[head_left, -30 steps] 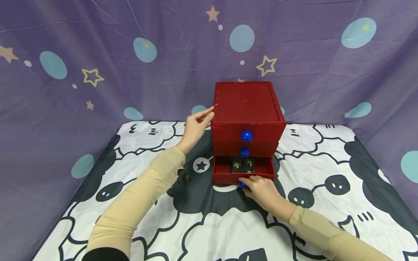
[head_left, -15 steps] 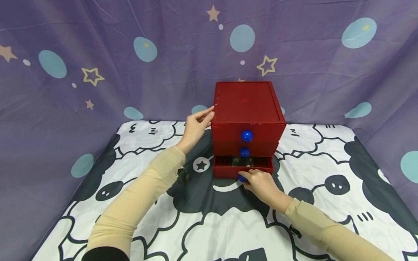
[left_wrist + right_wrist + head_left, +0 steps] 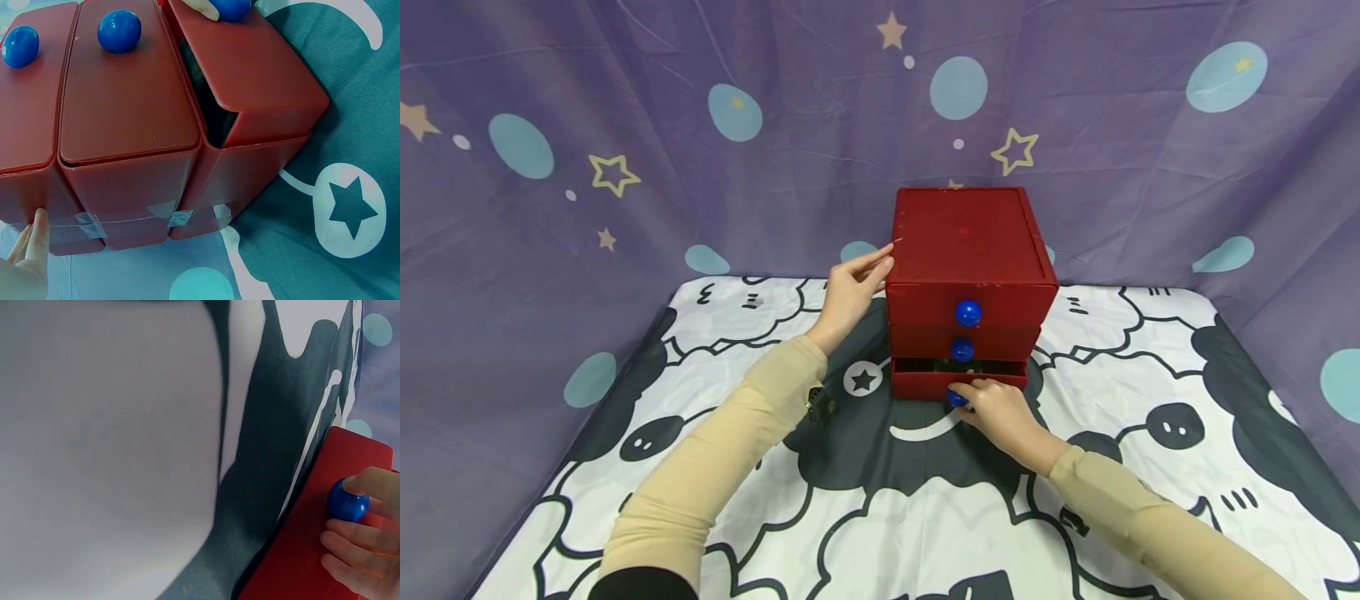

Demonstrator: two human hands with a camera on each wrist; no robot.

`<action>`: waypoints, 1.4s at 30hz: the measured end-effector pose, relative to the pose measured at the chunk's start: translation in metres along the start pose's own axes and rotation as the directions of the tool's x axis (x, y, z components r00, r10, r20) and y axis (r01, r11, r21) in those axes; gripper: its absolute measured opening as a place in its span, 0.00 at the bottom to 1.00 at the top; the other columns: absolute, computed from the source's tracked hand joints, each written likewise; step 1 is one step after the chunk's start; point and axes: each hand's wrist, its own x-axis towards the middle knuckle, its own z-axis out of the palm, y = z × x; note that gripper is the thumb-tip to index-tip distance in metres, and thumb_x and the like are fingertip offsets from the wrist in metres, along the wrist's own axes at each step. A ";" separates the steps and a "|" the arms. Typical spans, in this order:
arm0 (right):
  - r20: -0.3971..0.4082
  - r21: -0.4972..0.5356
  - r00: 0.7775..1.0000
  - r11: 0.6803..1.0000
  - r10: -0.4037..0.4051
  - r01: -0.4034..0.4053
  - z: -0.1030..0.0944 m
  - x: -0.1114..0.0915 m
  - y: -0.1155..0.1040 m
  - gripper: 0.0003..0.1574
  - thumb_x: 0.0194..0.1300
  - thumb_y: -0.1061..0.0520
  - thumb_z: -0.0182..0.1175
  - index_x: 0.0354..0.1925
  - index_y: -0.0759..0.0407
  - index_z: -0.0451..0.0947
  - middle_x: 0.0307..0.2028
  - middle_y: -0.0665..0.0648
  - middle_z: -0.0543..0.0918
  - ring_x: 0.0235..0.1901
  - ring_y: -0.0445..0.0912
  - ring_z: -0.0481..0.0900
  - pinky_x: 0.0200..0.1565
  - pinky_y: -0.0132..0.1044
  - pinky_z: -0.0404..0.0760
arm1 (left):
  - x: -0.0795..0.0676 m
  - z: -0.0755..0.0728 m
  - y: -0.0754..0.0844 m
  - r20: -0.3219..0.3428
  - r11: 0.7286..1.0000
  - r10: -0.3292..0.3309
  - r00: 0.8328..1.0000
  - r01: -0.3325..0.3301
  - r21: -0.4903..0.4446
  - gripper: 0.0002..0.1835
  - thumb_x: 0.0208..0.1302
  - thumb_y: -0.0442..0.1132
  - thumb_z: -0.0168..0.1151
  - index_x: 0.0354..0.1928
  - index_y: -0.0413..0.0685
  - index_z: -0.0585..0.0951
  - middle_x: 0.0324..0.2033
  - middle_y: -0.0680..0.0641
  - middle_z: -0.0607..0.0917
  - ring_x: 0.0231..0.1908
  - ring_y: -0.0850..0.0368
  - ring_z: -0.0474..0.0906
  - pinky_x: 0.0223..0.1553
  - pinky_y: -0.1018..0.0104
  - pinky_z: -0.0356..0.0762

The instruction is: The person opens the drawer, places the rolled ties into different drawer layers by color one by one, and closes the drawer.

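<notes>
A red cabinet [image 3: 973, 237] with three stacked drawers stands at the far middle of the table. Its bottom drawer [image 3: 921, 385] is pulled out a little, and a dark patterned item [image 3: 945, 365] shows inside, mostly hidden. My right hand [image 3: 1000, 417] pinches that drawer's blue knob [image 3: 347, 501] between thumb and fingers, the other fingers lying along the red front in the right wrist view. With fingers fairly straight, my left hand [image 3: 848, 296] rests against the cabinet's left side near the top; in the left wrist view its fingertips meet the red wall.
The upper drawers are closed, each with a blue knob [image 3: 967, 313]. Clear tape [image 3: 181, 218] runs along the cabinet's side. A black-and-white printed cloth [image 3: 895, 533] covers the table, and a purple patterned curtain [image 3: 820, 208] hangs right behind the cabinet.
The bottom drawer has slid inward, away from me, with my right hand moving along on its knob; less of the dark item shows. My left hand has stayed against the cabinet's side.
</notes>
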 end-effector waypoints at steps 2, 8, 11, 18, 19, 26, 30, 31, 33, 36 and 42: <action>-0.002 -0.001 1.000 1.000 0.003 -0.003 0.001 0.001 0.001 0.23 0.38 0.58 0.73 0.38 0.57 0.81 0.28 0.54 0.82 0.26 0.46 0.79 0.25 0.39 0.80 | 0.000 0.000 0.000 0.001 1.000 0.001 1.000 -0.001 -0.002 0.18 0.61 0.35 0.56 0.53 0.40 0.74 0.50 0.39 0.76 0.49 0.49 0.74 0.48 0.58 0.75; -0.001 -0.010 1.000 1.000 0.014 -0.014 0.002 0.004 0.003 0.22 0.38 0.58 0.72 0.37 0.57 0.81 0.28 0.54 0.82 0.26 0.47 0.79 0.25 0.40 0.80 | 0.000 0.000 0.000 0.001 1.000 0.002 1.000 -0.002 -0.011 0.18 0.61 0.35 0.55 0.53 0.39 0.74 0.50 0.39 0.76 0.49 0.49 0.74 0.48 0.58 0.75; 0.001 -0.008 1.000 1.000 0.020 -0.020 0.002 0.006 0.004 0.21 0.39 0.58 0.72 0.37 0.57 0.81 0.28 0.55 0.82 0.27 0.48 0.79 0.25 0.41 0.80 | 0.000 0.000 0.000 0.000 1.000 0.001 1.000 -0.001 -0.011 0.18 0.61 0.35 0.55 0.53 0.39 0.74 0.50 0.39 0.76 0.49 0.49 0.74 0.48 0.59 0.75; 0.007 0.005 1.000 1.000 0.029 -0.029 0.003 0.009 0.006 0.19 0.42 0.58 0.71 0.37 0.57 0.81 0.28 0.54 0.82 0.27 0.48 0.79 0.24 0.41 0.79 | 0.000 0.000 0.000 -0.002 1.000 -0.005 1.000 0.005 0.004 0.18 0.61 0.35 0.55 0.54 0.40 0.74 0.50 0.40 0.76 0.49 0.50 0.74 0.45 0.66 0.76; 0.009 0.004 0.999 1.000 0.031 -0.031 0.003 0.009 0.006 0.19 0.42 0.58 0.70 0.38 0.57 0.81 0.28 0.54 0.82 0.27 0.48 0.79 0.25 0.41 0.79 | 0.000 0.000 0.000 -0.002 1.000 -0.004 1.000 0.004 0.002 0.18 0.61 0.35 0.56 0.53 0.40 0.74 0.50 0.40 0.76 0.49 0.50 0.74 0.45 0.65 0.76; 0.014 0.013 0.999 0.999 0.040 -0.040 0.006 0.011 0.008 0.19 0.43 0.59 0.70 0.38 0.58 0.81 0.28 0.55 0.82 0.28 0.48 0.79 0.26 0.41 0.80 | 0.000 0.000 -0.001 -0.003 0.999 0.003 1.000 -0.003 -0.033 0.18 0.60 0.34 0.56 0.53 0.38 0.74 0.50 0.39 0.76 0.49 0.48 0.73 0.49 0.55 0.73; 0.012 0.018 0.999 0.999 0.044 -0.044 0.007 0.013 0.009 0.18 0.43 0.59 0.70 0.38 0.58 0.81 0.28 0.55 0.82 0.28 0.48 0.79 0.26 0.41 0.80 | 0.001 0.000 -0.001 -0.003 0.999 0.009 1.000 -0.009 -0.034 0.18 0.60 0.34 0.56 0.53 0.37 0.74 0.50 0.39 0.76 0.49 0.48 0.73 0.49 0.54 0.73; 0.010 0.016 0.999 0.999 0.044 -0.044 0.007 0.013 0.009 0.18 0.43 0.59 0.69 0.38 0.58 0.81 0.28 0.55 0.82 0.28 0.48 0.79 0.26 0.41 0.80 | 0.001 0.000 -0.002 -0.003 0.999 0.009 1.000 -0.009 -0.034 0.18 0.60 0.34 0.56 0.53 0.37 0.74 0.50 0.38 0.76 0.49 0.48 0.73 0.48 0.54 0.73; 0.006 0.015 0.999 0.999 0.045 -0.045 0.007 0.013 0.009 0.18 0.43 0.59 0.70 0.37 0.58 0.81 0.29 0.55 0.83 0.28 0.48 0.79 0.27 0.41 0.80 | 0.001 0.000 -0.002 -0.004 1.000 0.007 1.000 -0.007 -0.029 0.18 0.60 0.34 0.56 0.53 0.38 0.74 0.50 0.39 0.76 0.49 0.48 0.74 0.48 0.56 0.74; 0.004 0.015 0.999 0.999 0.047 -0.047 0.008 0.014 0.010 0.18 0.43 0.60 0.70 0.37 0.58 0.81 0.29 0.55 0.83 0.29 0.49 0.79 0.28 0.42 0.80 | 0.001 0.001 -0.002 -0.004 1.000 0.003 1.000 -0.003 -0.030 0.18 0.60 0.34 0.56 0.53 0.38 0.74 0.50 0.38 0.76 0.49 0.48 0.74 0.48 0.55 0.74; 0.009 0.021 0.999 0.999 0.048 -0.048 0.009 0.015 0.011 0.19 0.42 0.60 0.70 0.37 0.59 0.81 0.29 0.55 0.83 0.29 0.49 0.79 0.29 0.42 0.81 | 0.000 0.000 -0.001 -0.004 1.000 0.000 1.000 0.000 -0.025 0.18 0.60 0.35 0.56 0.53 0.39 0.74 0.50 0.39 0.76 0.49 0.49 0.74 0.48 0.57 0.74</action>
